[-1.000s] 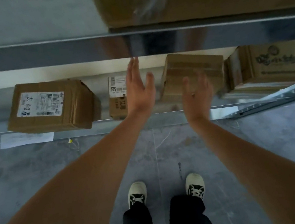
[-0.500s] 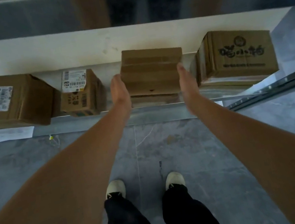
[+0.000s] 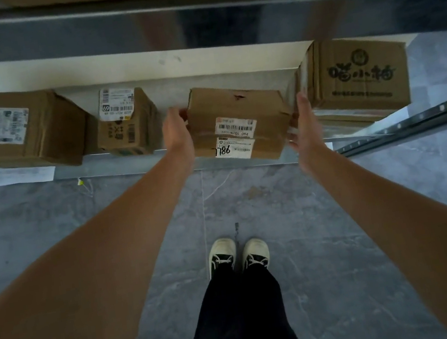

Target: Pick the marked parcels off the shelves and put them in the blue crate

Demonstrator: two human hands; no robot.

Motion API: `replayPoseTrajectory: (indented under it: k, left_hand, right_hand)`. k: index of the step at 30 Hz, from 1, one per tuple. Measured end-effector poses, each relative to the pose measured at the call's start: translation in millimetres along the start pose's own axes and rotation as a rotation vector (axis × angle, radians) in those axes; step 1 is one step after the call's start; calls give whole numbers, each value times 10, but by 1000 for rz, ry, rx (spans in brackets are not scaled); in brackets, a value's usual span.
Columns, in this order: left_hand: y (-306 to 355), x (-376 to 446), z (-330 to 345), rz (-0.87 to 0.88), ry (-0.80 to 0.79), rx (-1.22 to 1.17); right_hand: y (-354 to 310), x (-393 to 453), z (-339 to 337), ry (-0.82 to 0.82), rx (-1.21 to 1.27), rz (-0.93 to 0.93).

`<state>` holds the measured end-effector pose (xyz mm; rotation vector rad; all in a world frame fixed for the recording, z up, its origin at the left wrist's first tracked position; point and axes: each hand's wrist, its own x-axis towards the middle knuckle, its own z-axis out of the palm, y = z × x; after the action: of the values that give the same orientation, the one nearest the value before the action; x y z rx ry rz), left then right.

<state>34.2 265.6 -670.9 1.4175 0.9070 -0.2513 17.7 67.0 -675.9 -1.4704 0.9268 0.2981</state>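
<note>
Left hand (image 3: 177, 131) and right hand (image 3: 305, 126) now clamp the flat brown cardboard parcel marked "786" (image 3: 238, 122) from both sides, tipped so its labels face up versus half a second ago, at the metal shelf (image 3: 126, 163) edge; blue crate unseen.
</note>
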Motion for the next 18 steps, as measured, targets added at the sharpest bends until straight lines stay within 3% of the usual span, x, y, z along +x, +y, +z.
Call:
replayPoseTrajectory:
  k: [18]
  left_hand:
    - [38, 67, 25, -19, -69, 55]
  right_hand:
    - [-110, 104, 7, -80, 26, 83]
